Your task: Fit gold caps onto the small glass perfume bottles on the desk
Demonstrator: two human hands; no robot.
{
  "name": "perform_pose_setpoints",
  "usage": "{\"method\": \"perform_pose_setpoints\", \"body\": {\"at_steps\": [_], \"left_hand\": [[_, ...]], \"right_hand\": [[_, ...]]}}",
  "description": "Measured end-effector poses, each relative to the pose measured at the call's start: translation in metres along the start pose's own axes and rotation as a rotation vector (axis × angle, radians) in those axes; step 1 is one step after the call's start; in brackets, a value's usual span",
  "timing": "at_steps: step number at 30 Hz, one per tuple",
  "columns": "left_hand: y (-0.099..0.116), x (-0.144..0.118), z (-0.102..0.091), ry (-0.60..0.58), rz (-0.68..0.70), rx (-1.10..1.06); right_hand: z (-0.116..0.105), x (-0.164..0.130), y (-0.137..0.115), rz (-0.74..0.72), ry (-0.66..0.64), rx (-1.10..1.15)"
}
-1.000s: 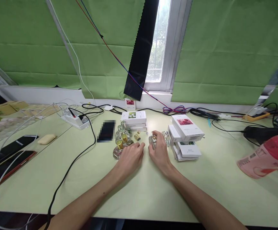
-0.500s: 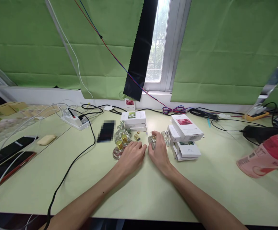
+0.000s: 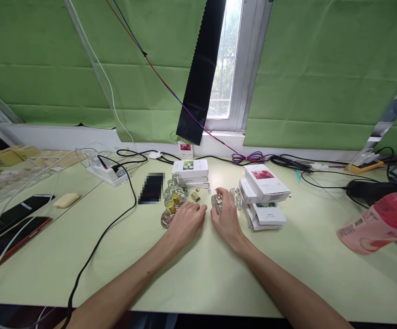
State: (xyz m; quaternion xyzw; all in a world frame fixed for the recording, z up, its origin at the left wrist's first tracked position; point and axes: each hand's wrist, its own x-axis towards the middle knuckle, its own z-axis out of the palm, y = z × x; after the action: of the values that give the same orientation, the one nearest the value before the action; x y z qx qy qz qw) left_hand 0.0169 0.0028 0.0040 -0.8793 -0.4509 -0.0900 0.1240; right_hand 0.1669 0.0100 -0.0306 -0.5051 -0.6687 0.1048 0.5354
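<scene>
Perfume bottle [image 3: 216, 203] is sitting upright on the table [image 3: 198, 269], my right hand [image 3: 226, 218] curling around it exactly as a second ago. My left hand [image 3: 186, 220], loosely cupped and holding nothing, is edging back beside the bottle cluster [image 3: 172, 203], so little is advancing.

One head-worn camera looks forward and down over the pale green desk [image 3: 201, 274], facing the window [image 3: 230, 59] beyond.

Pale green table [image 3: 219, 274], green curtains [image 3: 321, 68], daylit window [image 3: 225, 68] behind.
</scene>
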Motion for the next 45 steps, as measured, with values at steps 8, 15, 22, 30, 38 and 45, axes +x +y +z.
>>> {"method": "perform_pose_setpoints", "body": {"at_steps": [8,15,22,30,38,45], "left_hand": [[-0.008,0.001,0.007,0.05,-0.011,-0.02],[-0.012,0.002,0.015,0.158,-0.013,-0.011],[-0.013,0.001,0.017,0.2,-0.013,0.027],[-0.009,0.001,0.01,0.21,0.023,-0.063],[0.003,-0.005,0.005,0.237,-0.009,-0.406],[0.008,-0.005,0.006,0.169,-0.11,-0.693]], "right_hand": [[0.001,-0.001,0.001,-0.009,0.0,0.006],[0.001,-0.001,0.001,-0.01,-0.001,0.009],[0.001,0.0,0.002,-0.022,0.005,0.009],[0.001,0.0,-0.001,-0.007,0.022,0.036],[-0.001,0.0,-0.005,0.032,0.026,0.061],[-0.001,-0.001,-0.011,0.055,0.032,0.097]]}}
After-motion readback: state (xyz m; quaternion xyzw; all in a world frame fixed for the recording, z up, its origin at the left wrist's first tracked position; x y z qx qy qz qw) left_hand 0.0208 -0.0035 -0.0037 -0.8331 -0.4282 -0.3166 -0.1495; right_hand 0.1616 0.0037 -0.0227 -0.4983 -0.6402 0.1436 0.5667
